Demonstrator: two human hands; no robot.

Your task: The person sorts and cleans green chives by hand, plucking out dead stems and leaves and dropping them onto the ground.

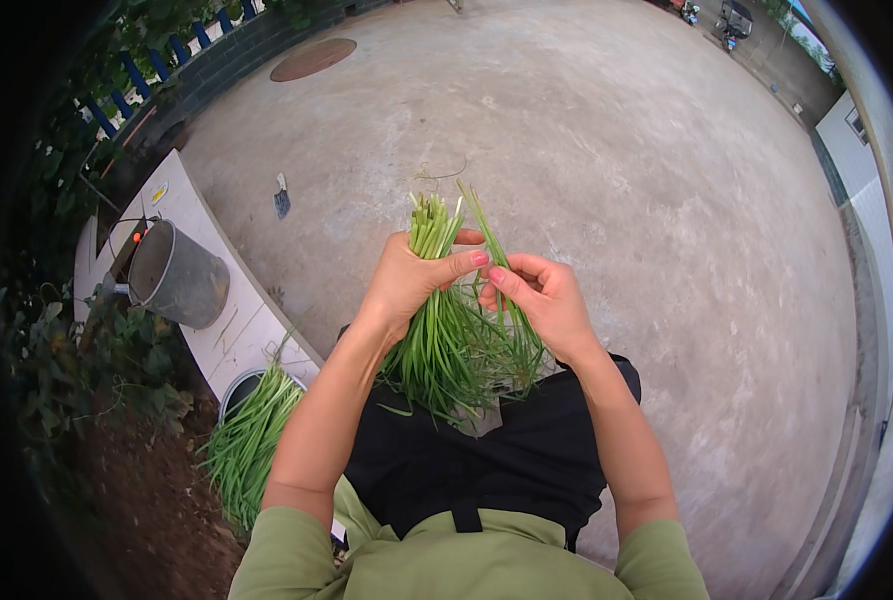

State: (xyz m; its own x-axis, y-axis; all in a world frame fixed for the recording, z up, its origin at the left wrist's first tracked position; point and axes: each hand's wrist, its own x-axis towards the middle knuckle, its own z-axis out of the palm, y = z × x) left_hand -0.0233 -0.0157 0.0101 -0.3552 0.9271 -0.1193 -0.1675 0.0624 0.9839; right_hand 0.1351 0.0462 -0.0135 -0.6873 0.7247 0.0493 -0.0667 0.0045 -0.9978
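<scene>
My left hand (424, 274) is closed around a thick bundle of garlic chives (439, 337), with the pale cut ends pointing away from me and the green leaves hanging towards my lap. Just to its right, my right hand (540, 300) pinches a few separate chive stalks (490, 225) between thumb and fingers. The two thumbs almost meet. Leaf tips from both lots mingle above my knees. By my left elbow, more chives (255, 442) spill over a round container (238, 386), whose inside is mostly covered.
A pale stone ledge (225, 345) runs along my left and bears a metal bucket (191, 274) with a wire handle. On the concrete floor (679, 247) lies a cleaver-like knife (281, 199). Leafy plants (108, 352) grow beyond the ledge. A round rusty cover (313, 60) lies farther off.
</scene>
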